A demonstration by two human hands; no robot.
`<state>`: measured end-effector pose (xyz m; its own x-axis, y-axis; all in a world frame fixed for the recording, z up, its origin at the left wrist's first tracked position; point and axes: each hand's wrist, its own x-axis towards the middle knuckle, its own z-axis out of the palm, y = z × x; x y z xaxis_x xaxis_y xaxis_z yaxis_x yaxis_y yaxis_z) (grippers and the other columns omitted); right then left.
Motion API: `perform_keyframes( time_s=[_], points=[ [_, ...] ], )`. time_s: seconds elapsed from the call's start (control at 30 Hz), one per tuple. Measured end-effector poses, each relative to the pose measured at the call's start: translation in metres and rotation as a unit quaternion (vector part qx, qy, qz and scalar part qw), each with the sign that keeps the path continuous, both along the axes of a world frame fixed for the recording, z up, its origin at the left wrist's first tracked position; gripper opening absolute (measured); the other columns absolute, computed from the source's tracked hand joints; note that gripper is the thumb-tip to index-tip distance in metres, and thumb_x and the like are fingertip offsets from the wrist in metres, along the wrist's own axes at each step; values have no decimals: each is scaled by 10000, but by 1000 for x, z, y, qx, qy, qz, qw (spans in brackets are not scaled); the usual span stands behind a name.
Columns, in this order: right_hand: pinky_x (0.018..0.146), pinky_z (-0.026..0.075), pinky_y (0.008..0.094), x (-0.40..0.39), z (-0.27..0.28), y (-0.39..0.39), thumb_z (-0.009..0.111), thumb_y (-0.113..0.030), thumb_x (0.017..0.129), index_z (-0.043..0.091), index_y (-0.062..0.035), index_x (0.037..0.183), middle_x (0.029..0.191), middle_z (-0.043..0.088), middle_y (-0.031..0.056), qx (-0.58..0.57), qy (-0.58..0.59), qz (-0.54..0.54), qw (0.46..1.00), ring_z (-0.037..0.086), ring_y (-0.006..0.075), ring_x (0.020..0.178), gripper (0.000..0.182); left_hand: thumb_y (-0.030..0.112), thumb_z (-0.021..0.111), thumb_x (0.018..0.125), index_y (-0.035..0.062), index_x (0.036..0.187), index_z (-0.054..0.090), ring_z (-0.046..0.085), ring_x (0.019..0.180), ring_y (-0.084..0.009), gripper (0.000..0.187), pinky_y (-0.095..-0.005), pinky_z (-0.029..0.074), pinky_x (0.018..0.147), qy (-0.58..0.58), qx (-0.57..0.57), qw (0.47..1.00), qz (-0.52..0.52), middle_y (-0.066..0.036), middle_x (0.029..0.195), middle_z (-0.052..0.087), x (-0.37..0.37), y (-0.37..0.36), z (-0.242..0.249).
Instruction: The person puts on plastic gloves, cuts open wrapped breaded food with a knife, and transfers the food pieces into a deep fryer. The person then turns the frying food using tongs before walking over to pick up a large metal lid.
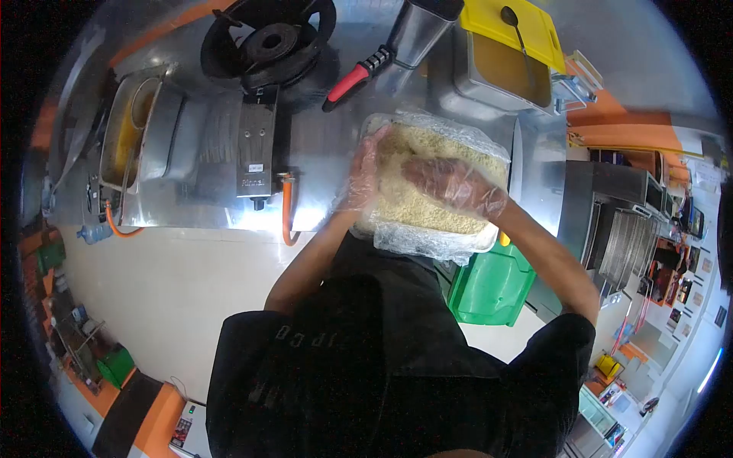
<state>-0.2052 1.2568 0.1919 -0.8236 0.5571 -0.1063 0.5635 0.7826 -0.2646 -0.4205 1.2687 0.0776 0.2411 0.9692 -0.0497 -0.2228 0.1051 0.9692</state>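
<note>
A tray (498, 240) lined with clear plastic film stands at the counter's near edge and holds pale yellow crumbs (420, 208). Clear plastic gloves cover both hands. My left hand (365, 174) rests along the tray's left side, fingers stretched out, pointing away from me. Over the middle of the crumbs lies my right hand (450, 185), palm down, its fingers stretched toward the left and touching the crumbs. Nothing shows in its grip. Some fingertips are blurred under the film.
A gas burner (275, 42) stands at the back left, its orange hose (288, 210) near the front edge. Behind the tray are a red-handled sharpener (355, 79), a metal container (420, 34) and a yellow-lidded pan (508, 72). A green bin (495, 286) sits below.
</note>
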Motion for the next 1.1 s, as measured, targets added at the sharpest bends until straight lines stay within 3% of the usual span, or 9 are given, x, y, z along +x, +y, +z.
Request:
perform_keyframes(
  time_s=[0.1,0.13,0.3,0.4,0.47,0.57,0.6,0.73,1.1],
  points=[
    [1091,493,370,7,11,-12,583,-112,943,531,-32,1404,1429,555,132,0,4,6,1000,582,275,1282,471,567,245,1082,-7,1470,478,430,1406,-248,731,-402,276,1206,-52,-11,999,10,-137,1505,492,2,-8,-16],
    [1090,495,366,11,11,-18,596,-116,946,522,-30,1415,1423,564,131,-139,104,-64,983,591,270,1271,482,552,256,1086,-11,1468,479,426,1408,-246,716,-404,275,1207,-44,-4,999,21,-137,1503,493,2,-12,-14],
    [1109,451,311,23,62,-43,662,-155,967,477,25,1450,1414,581,145,-524,302,-358,712,567,192,1278,549,472,305,1102,-31,1477,453,411,1416,-253,645,-405,267,1211,-109,-90,985,96,-140,1515,476,23,-39,-22],
    [1047,508,306,46,74,-56,722,-131,920,557,-76,1417,1346,643,94,-319,227,-356,849,637,191,1179,527,412,312,1111,-41,1493,419,419,1409,-270,602,-411,261,1213,-141,-81,984,66,-150,1530,455,28,-39,-27],
    [962,576,316,55,76,-65,723,-113,912,647,-143,1327,1274,686,67,-157,172,-361,903,689,195,1085,423,335,349,1091,-38,1486,419,428,1394,-337,547,-441,276,1206,78,88,992,37,-196,1504,466,22,-37,-14],
    [943,596,317,64,50,-80,705,-95,920,662,-107,1283,1258,693,82,79,61,-300,949,690,220,1095,366,219,404,1060,-33,1474,419,441,1371,-438,485,-485,297,1195,384,332,861,-14,-266,1464,483,4,-31,15],
    [897,620,312,59,32,-88,694,-64,913,655,-67,1268,1252,695,91,-5,183,-365,913,703,249,1071,357,206,426,1051,-35,1475,410,454,1350,-462,487,-498,312,1181,412,343,844,-22,-289,1444,489,6,-30,13],
    [1140,444,378,57,-30,-136,670,-39,879,604,-70,1352,1413,576,117,71,-16,-297,952,543,275,1321,479,244,519,1021,-49,1486,364,523,1238,-520,571,-541,391,1094,392,254,883,-40,-369,1342,524,17,-30,-10],
    [1070,493,413,42,9,-116,716,-131,847,614,-52,1319,1396,585,150,-27,145,-485,862,552,341,1298,489,391,659,945,-68,1458,391,603,1139,-460,738,-509,472,972,437,62,886,-142,-357,1244,584,19,-7,47]
  ],
)
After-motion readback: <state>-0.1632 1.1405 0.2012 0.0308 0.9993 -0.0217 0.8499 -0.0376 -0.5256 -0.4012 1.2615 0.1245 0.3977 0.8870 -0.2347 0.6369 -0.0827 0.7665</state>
